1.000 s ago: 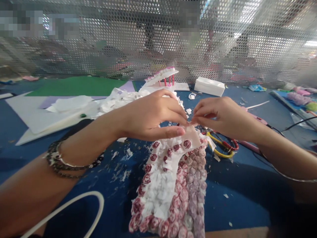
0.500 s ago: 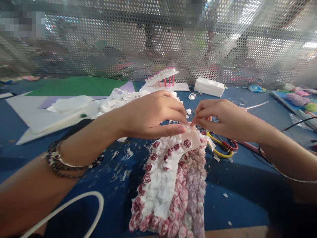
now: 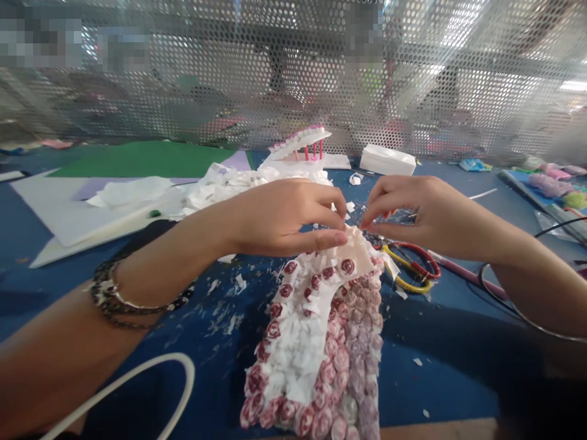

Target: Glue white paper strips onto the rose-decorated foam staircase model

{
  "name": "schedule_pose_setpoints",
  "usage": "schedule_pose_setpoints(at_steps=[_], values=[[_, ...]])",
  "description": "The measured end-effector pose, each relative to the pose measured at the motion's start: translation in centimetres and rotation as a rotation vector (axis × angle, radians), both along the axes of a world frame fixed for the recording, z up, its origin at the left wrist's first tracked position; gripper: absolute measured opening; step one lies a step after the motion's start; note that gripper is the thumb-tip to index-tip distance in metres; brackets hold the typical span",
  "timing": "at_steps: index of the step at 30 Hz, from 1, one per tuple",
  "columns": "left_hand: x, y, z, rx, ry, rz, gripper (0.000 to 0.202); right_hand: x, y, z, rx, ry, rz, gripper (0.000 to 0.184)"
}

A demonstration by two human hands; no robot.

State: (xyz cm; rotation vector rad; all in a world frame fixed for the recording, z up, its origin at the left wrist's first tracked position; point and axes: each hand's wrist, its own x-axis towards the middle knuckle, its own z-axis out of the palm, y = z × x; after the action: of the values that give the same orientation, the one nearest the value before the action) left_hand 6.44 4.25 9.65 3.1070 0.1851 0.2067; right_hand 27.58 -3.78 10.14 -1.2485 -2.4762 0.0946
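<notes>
A panel covered with rolled paper rosettes [image 3: 332, 360] lies before me, dark red along the left, pink and mauve on the right, with white crumpled paper in the middle. Over its far end is my left hand [image 3: 293, 214], thumb and fingers bent together near the pale paper [image 3: 355, 247]; whatever they pinch is hidden. My right hand [image 3: 413, 205] is at the far right corner, thumb and forefinger pinched close to the pale paper's edge. What sits between those fingertips is too small to make out. Scissors with red and yellow handles [image 3: 408, 284] lie under my right wrist.
White paper scraps [image 3: 229, 183] are heaped behind my left hand. Green sheet [image 3: 151, 160] and white boards lie at the back left. A small model on pink posts [image 3: 300, 143] and a white box [image 3: 387, 160] stand before the perforated metal screen [image 3: 293, 79]. A white cable [image 3: 188, 373] loops at front left.
My right hand has drawn slightly right, so a gap shows between the two hands' fingertips. My left hand has dipped a little, and more of the scissors' red handle shows.
</notes>
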Motion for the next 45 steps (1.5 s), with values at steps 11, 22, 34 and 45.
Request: schedule_pose_setpoints(at_steps=[11, 22, 34, 45], values=[[-0.2, -0.4, 1.0, 0.015, -0.045, -0.003, 0.075, -0.3, 0.6, -1.2, -0.038, -0.017, 0.047, 0.015], [-0.2, -0.5, 1.2, 0.037, -0.064, -0.006, 0.073, -0.1, 0.0, -0.2, 0.050, -0.027, -0.005, 0.013], [-0.6, -0.6, 1.4, 0.044, -0.064, 0.018, 0.073, -0.5, 0.1, -0.8, 0.053, -0.042, 0.011, 0.013], [-0.7, -0.3, 1.5, 0.006, -0.028, 0.033, 0.075, -2.6, 0.4, -1.7, 0.165, 0.056, 0.116, 0.014]])
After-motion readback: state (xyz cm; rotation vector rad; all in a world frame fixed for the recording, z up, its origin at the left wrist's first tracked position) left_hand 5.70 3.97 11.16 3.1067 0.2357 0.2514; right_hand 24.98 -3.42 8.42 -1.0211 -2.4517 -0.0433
